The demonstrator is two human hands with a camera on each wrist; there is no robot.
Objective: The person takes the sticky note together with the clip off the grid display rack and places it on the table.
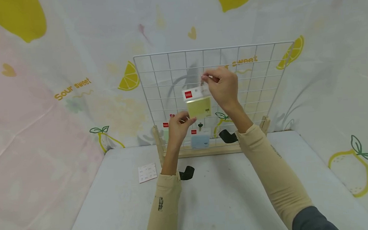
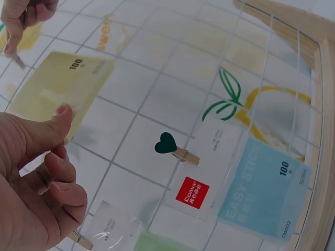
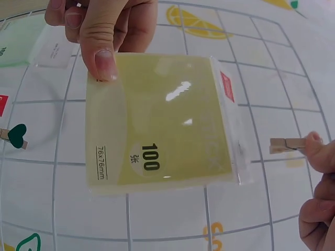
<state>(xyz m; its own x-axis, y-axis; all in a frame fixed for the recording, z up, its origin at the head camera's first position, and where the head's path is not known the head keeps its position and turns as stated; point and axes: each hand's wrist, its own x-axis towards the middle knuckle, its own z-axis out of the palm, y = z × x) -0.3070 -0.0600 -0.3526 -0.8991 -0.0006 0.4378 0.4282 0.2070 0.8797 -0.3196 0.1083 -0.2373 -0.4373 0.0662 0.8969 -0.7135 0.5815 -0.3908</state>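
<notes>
My left hand pinches the lower left corner of a yellow sticky-note pack in clear wrapping with a white header. Above the header, my right hand pinches a small wooden clothespin by one end. In the right wrist view the clothespin is apart from the pack. Behind both hands stands a white wire grid. A blue sticky-note pack hangs on it near a clothespin with a dark green heart. A green pack hangs beside it, partly hidden by my left hand in the head view.
The grid stands in a wooden base toward the back of the white table. A small white card sheet lies on the table left of the base. Behind hangs a lemon-print cloth.
</notes>
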